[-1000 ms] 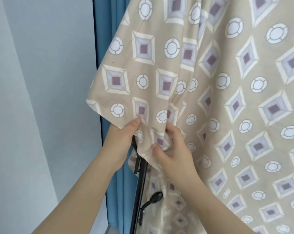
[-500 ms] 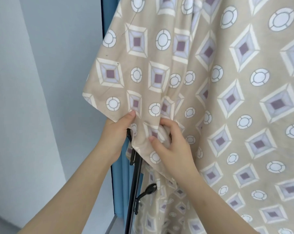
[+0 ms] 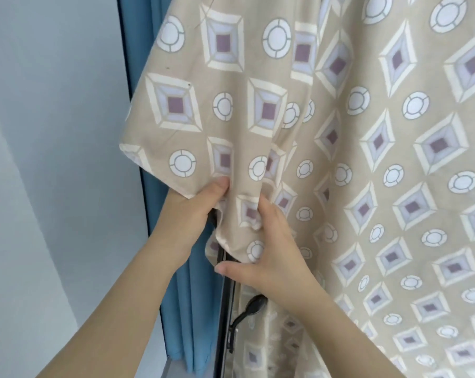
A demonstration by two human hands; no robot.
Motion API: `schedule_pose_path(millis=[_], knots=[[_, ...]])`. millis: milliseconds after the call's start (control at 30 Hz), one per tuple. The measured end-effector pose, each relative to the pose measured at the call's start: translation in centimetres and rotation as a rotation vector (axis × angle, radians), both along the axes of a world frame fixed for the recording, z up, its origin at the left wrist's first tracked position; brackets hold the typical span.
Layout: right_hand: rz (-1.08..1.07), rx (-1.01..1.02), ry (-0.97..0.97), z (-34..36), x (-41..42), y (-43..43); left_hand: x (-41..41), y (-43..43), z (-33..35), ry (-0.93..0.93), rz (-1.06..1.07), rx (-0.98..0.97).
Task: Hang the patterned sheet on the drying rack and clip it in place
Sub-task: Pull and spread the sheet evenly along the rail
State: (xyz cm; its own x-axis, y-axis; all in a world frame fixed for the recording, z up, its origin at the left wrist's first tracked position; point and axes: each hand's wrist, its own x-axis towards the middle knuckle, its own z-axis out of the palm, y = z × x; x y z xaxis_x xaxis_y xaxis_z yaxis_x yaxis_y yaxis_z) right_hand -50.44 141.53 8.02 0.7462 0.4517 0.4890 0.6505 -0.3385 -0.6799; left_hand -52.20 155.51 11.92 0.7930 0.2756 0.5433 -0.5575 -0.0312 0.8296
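The patterned sheet (image 3: 326, 137) is beige, printed with cream-edged diamonds around purple squares and with white ringed circles. It hangs in loose folds over most of the view, and its lower left corner droops over a black upright of the drying rack (image 3: 225, 309). The left grip (image 3: 192, 211) pinches that corner's edge, thumb on the printed face and fingers hidden behind it. The right grip (image 3: 271, 257) is released, with its fingers pressed flat against a fold and its thumb spread toward the upright. A black lever (image 3: 254, 306) juts from the rack below. A blue curtain (image 3: 176, 309) hangs behind, beside a pale wall (image 3: 40, 159).
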Motion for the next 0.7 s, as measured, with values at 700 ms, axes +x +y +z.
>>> schedule_pose_path(millis=[700], knots=[[-0.928, 0.277, -0.011, -1.5, -6.7, 5.6, 1.9, 6.0, -5.1, 0.167, -0.495, 0.512]])
